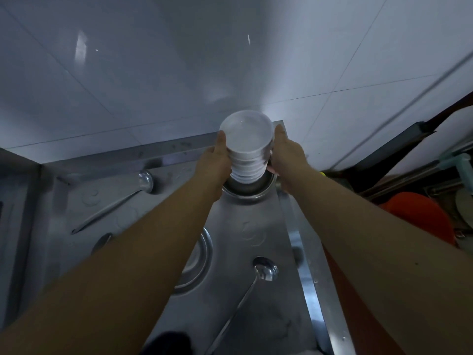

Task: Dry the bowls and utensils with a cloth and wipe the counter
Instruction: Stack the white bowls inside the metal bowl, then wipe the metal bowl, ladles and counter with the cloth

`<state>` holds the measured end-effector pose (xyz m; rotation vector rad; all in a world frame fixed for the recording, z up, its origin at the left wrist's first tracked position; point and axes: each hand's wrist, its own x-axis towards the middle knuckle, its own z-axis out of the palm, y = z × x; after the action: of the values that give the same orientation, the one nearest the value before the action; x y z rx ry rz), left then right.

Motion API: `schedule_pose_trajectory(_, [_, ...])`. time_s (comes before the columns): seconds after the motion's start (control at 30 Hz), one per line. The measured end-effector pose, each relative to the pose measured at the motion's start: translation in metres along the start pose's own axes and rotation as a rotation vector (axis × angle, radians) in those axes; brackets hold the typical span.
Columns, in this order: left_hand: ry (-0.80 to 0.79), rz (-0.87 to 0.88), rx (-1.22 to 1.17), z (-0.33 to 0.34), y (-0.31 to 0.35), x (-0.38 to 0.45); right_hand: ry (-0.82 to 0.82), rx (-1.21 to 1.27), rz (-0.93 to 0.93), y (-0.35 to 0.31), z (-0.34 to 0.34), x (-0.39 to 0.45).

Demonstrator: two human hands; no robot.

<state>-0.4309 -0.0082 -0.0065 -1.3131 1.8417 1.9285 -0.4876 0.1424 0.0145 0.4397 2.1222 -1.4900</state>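
Fingers of left hand (216, 160) and right hand (288, 156) clamped on opposite sides of stack of white bowls (247, 149), frame centre, above metal bowl (249, 190) on steel counter (256, 231). Ladle (115, 203) lies at left; second ladle (245, 298) lower centre. Tiled wall (179, 60) fills upper frame. Orange object (422, 216) at right.

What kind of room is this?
Probably a kitchen, maybe a working one: a stainless steel counter against a white tiled wall, long metal ladles lying on it, and a stack of white bowls held in both hands.
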Motion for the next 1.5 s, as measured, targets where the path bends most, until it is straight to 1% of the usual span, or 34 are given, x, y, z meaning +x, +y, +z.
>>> schedule_pose_trajectory(0.07, [-0.038, 0.032, 0.022, -0.006, -0.002, -0.007, 0.011, -0.039, -0.001, 0.008, -0.004, -0.008])
schedule_pose_trajectory(0.17, [-0.041, 0.07, 0.09, -0.019, -0.02, -0.025, 0.03, -0.17, -0.039, 0.034, -0.009, -0.03])
schedule_pose_trajectory(0.23, [-0.025, 0.068, 0.135, -0.03, -0.039, -0.04, -0.006, -0.175, -0.04, 0.056, -0.008, -0.05])
schedule_pose_trajectory(0.33, [0.008, 0.06, 0.209, -0.048, -0.073, -0.063, -0.039, -0.076, 0.033, 0.087, -0.005, -0.084])
schedule_pose_trajectory(0.43, [0.04, 0.086, 0.318, -0.069, -0.108, -0.1, -0.109, -0.231, 0.009, 0.115, -0.003, -0.118])
schedule_pose_trajectory(0.53, [0.054, 0.123, 0.457, -0.089, -0.146, -0.145, -0.118, -0.246, 0.038, 0.143, -0.001, -0.154])
schedule_pose_trajectory(0.63, [0.063, 0.135, 0.582, -0.105, -0.183, -0.185, -0.2, -0.319, 0.026, 0.174, -0.001, -0.192])
schedule_pose_trajectory(0.73, [0.052, 0.13, 0.645, -0.118, -0.221, -0.217, -0.265, -0.373, 0.003, 0.201, -0.003, -0.227])
schedule_pose_trajectory(0.8, [0.041, 0.092, 0.64, -0.126, -0.245, -0.237, -0.305, -0.401, 0.003, 0.218, -0.003, -0.247])
schedule_pose_trajectory(0.9, [0.016, 0.045, 0.699, -0.14, -0.274, -0.259, -0.351, -0.458, 0.015, 0.238, 0.002, -0.271])
schedule_pose_trajectory(0.97, [0.003, 0.04, 0.761, -0.149, -0.289, -0.267, -0.364, -0.498, 0.02, 0.249, 0.009, -0.283])
schedule_pose_trajectory(1.07, [-0.025, 0.041, 0.866, -0.158, -0.307, -0.269, -0.374, -0.503, 0.081, 0.266, 0.023, -0.292])
schedule_pose_trajectory(1.23, [-0.124, 0.064, 0.935, -0.162, -0.319, -0.249, -0.323, -0.505, 0.159, 0.277, 0.037, -0.289])
schedule_pose_trajectory(1.5, [-0.293, 0.186, 1.063, -0.162, -0.31, -0.208, -0.094, -0.414, 0.273, 0.295, 0.046, -0.286])
